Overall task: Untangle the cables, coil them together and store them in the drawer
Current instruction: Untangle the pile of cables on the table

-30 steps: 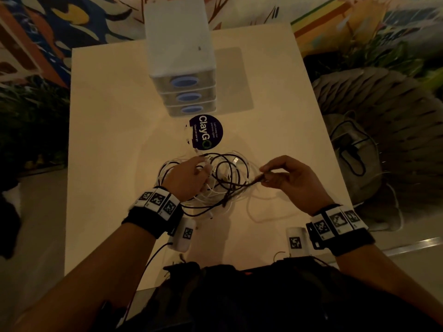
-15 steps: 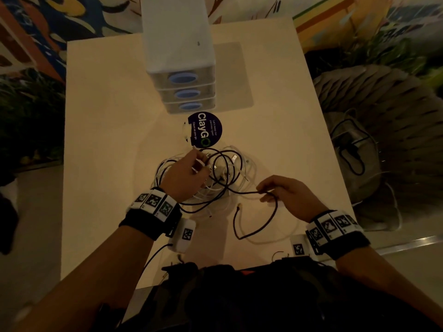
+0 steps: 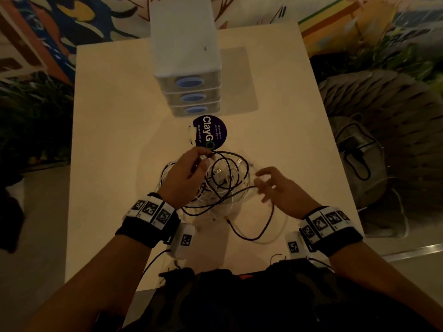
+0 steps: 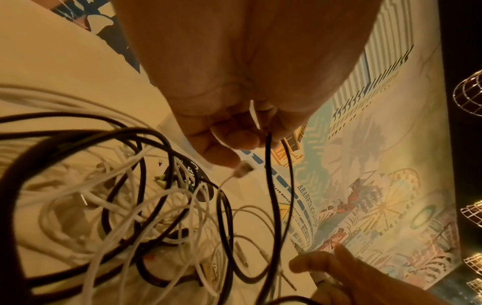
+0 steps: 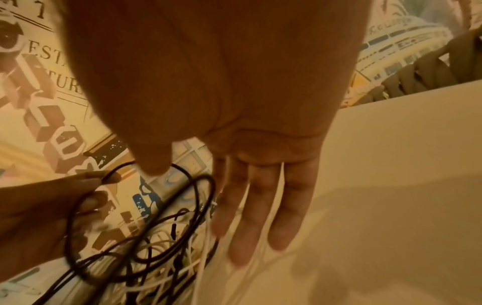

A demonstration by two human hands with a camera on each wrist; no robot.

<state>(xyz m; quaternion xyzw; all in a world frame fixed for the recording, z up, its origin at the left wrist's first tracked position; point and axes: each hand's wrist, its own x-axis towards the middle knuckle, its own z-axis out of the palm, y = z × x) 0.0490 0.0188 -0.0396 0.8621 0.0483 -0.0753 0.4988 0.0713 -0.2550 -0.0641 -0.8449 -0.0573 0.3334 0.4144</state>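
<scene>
Tangle of black and white cables (image 3: 220, 183) heaped mid-table (image 3: 115, 140), just in front of the round dark sticker (image 3: 209, 132) and the closed three-drawer unit (image 3: 189, 92); nothing coiled or stored yet. One black cable (image 4: 271, 206) lifted at its far loop, likely to pull it free of the white strands and find its run. Left hand (image 3: 184, 178) raised over the heap, thumb and fingertips pinching that black cable near the sticker, a white strand also caught in the pinch per the left wrist view, wrist bent down. Right hand (image 3: 282, 190) at the heap's right edge, fingers (image 5: 263, 206) straight and spread, holding nothing firmly; white strands run between them, probably combing or steadying the pile. Black tail end (image 3: 251, 233) trailing loose toward the near edge. Both forearms angled inward, meeting over the tangle.
</scene>
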